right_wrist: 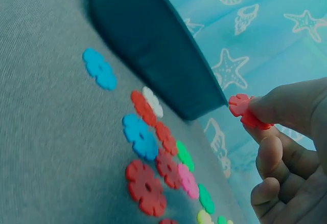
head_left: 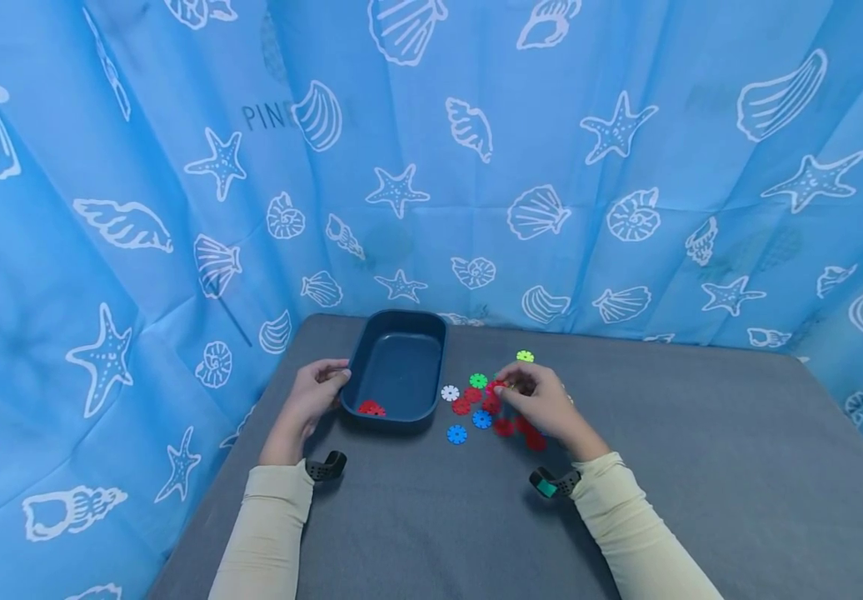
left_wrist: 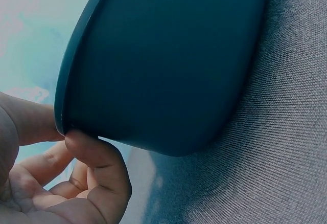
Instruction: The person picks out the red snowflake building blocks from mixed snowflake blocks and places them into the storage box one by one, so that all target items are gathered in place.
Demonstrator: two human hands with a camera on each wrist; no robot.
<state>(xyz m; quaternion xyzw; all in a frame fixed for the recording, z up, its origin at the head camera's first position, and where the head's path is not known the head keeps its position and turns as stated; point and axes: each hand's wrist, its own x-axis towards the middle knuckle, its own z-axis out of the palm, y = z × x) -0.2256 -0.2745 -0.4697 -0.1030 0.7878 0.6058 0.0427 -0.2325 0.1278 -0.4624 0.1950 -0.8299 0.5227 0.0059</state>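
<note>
My left hand (head_left: 310, 402) pinches the left rim of a dark blue plastic tub (head_left: 401, 371), thumb on one side of the rim and a bent finger on the other. Inside the tub's near left corner lie a few red discs (head_left: 371, 408). Above the scattered pieces, my right hand (head_left: 546, 406) pinches a red notched flower-shaped disc (right_wrist: 239, 104) between thumb and forefinger. Whether a second red one overlaps it, I cannot tell. Below that hand, red discs (right_wrist: 146, 188), blue discs (head_left: 457, 434), a white disc (head_left: 450, 392) and a green disc (head_left: 479, 381) lie loose.
A grey cloth (head_left: 431, 533) covers the table. A yellow-green disc (head_left: 525, 356) sits farthest back among the loose pieces, and a pink disc (right_wrist: 188, 181) shows in the right wrist view. Behind the table hangs a blue curtain (head_left: 431, 242) with white shells and starfish.
</note>
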